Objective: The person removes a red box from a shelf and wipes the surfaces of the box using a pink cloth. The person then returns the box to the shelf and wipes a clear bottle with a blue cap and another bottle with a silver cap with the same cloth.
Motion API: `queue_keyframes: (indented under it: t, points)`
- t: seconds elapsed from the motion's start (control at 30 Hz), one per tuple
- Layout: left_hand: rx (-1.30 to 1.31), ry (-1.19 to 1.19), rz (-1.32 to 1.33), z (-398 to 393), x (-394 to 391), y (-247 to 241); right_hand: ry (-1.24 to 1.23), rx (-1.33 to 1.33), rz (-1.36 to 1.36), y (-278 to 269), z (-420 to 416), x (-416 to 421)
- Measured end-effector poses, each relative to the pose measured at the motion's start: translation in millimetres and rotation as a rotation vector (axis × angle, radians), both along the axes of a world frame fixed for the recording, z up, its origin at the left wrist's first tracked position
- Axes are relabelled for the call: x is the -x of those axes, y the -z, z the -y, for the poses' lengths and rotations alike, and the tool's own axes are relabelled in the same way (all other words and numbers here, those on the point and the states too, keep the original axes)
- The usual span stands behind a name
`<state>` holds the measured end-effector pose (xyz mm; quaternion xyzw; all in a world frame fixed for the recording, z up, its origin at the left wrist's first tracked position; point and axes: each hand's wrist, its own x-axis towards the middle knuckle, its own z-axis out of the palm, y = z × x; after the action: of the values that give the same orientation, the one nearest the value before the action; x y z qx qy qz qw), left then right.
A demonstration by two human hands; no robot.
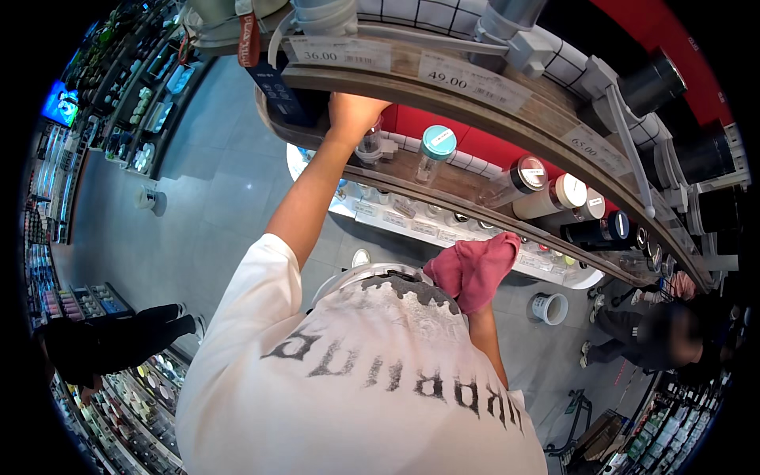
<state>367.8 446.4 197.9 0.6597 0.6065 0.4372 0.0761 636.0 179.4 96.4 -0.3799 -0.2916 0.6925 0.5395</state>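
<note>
My left hand (354, 113) reaches in beneath the upper wooden shelf (510, 122). Its fingers are hidden, so whether they hold anything is unclear. Just below its wrist stands a clear bottle (371, 142) on the lower shelf, and a dark blue box (278, 95) is to its left. A pink cloth (475, 270) is bunched around my right hand at waist height, covering the fingers; only the bare forearm (488, 347) shows below it. Farther right along the lower shelf are a teal-lidded clear bottle (438, 145) and a tilted clear tumbler (513, 181).
Cream and dark flasks (549, 199) line the lower shelf. White hooks and price tags edge the upper one. A white display base (409, 222) with small items lies below. A white bucket (550, 309) stands on the floor; people stand at both sides.
</note>
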Motion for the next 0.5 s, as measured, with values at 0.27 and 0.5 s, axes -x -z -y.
queue_keyframes:
  t: [0.27, 0.5]
  points:
    - [-0.053, 0.073, -0.049, -4, 4, 2, 0.132, 0.001, 0.04, -7, 1, 6]
    - [-0.052, 0.045, -0.023, -6, 6, 6, 0.122, 0.002, 0.032, -12, 0, 8]
